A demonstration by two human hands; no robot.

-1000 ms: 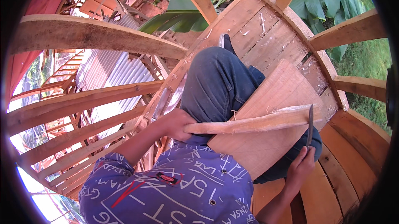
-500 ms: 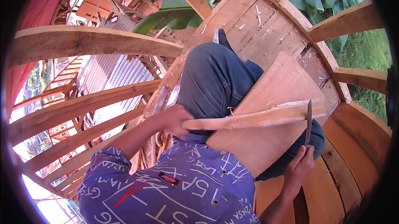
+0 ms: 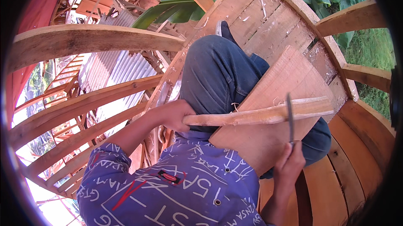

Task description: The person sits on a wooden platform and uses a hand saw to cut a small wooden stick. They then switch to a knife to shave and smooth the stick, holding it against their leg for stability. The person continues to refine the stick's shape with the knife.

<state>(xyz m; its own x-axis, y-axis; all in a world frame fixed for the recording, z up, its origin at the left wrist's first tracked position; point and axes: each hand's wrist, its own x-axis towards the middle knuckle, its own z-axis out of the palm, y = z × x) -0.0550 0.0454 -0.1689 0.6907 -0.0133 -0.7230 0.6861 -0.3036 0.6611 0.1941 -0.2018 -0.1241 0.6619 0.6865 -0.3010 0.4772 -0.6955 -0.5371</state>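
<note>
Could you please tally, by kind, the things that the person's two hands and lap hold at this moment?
Wooden stick, in the left hand: 1
Blade, in the right hand: 1
Flat wooden board on the lap: 1
Total: 3

Curved ribs [image 3: 96, 41] arched across the left, pale and rough-sawn. Beyond them lay corrugated sheeting [image 3: 109, 73]. Plank decking [image 3: 268, 20], littered with shavings, ran ahead beneath a jeans-clad leg [image 3: 214, 75]. Banana leaves [image 3: 176, 10] hung past the frame, and grass [image 3: 371, 50] showed at the right. Reddish boards [image 3: 336, 184] lay lower right.
</note>
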